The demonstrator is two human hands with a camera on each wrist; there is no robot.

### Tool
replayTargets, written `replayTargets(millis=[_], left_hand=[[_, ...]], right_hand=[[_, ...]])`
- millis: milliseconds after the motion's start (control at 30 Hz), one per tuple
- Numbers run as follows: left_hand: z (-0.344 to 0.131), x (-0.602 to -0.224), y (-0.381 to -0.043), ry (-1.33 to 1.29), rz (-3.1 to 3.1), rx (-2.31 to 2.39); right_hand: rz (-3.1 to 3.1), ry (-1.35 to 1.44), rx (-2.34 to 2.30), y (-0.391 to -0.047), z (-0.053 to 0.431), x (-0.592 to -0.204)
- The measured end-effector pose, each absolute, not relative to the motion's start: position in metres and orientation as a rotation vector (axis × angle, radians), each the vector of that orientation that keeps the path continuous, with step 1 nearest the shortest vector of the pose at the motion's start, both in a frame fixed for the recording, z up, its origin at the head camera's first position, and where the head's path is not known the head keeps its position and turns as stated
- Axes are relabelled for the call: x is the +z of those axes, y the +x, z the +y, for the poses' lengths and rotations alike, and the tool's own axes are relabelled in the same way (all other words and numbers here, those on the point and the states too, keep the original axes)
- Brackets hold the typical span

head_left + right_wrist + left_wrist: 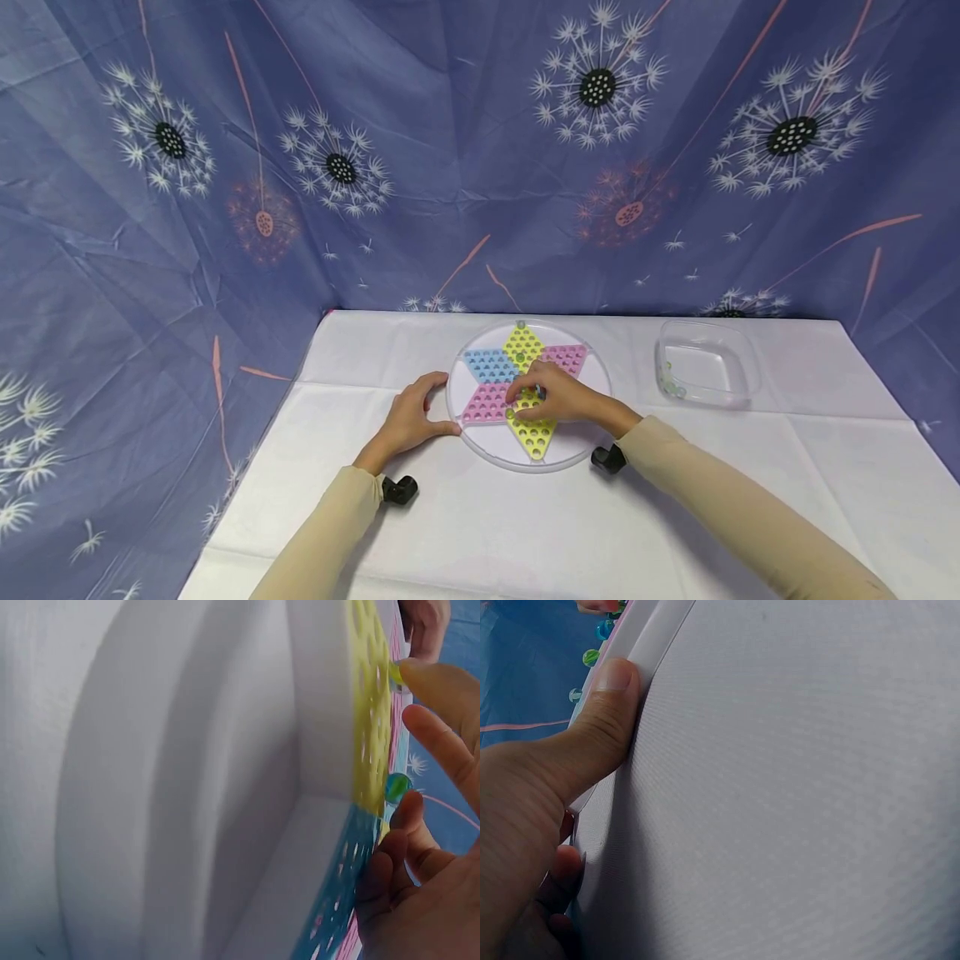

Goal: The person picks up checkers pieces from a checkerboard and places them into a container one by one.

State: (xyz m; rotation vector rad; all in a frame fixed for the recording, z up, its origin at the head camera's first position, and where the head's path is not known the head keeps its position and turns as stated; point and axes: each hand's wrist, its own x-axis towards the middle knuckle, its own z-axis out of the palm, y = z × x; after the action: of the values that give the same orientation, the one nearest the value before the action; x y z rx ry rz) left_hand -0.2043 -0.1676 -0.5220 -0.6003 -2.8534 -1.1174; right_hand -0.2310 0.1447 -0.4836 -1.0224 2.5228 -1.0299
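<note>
A round white Chinese checkers board (577, 442) with a star of yellow, pink and blue dimpled fields lies in front of me. My left hand (408, 421) holds its left rim, with the thumb (613, 694) against the edge and fingers curved farther round. Over the star, my right hand (555, 396) has thumb and index fingertip around a yellow-green marble (394, 672), which sits at the board's surface. A blue-green marble (398, 787) stands near the other fingers of this hand, which partly hides the star. More marbles lie along the upper yellow point, including one (520, 357).
A clear plastic container (712, 400) stands right of the board, with several marbles (670, 388) at its left side. Creased white cloth (450, 525) covers the table. A blue dandelion-print curtain (465, 167) hangs behind and along the left.
</note>
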Motion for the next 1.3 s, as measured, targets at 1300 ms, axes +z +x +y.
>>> replayTargets(millis=[1300], left_hand=[[-0.167, -0.523, -0.204, -0.579, -2.878, -1.101]], right_hand=[[2.541, -0.981, -1.072, -0.230, 0.145, -0.473]])
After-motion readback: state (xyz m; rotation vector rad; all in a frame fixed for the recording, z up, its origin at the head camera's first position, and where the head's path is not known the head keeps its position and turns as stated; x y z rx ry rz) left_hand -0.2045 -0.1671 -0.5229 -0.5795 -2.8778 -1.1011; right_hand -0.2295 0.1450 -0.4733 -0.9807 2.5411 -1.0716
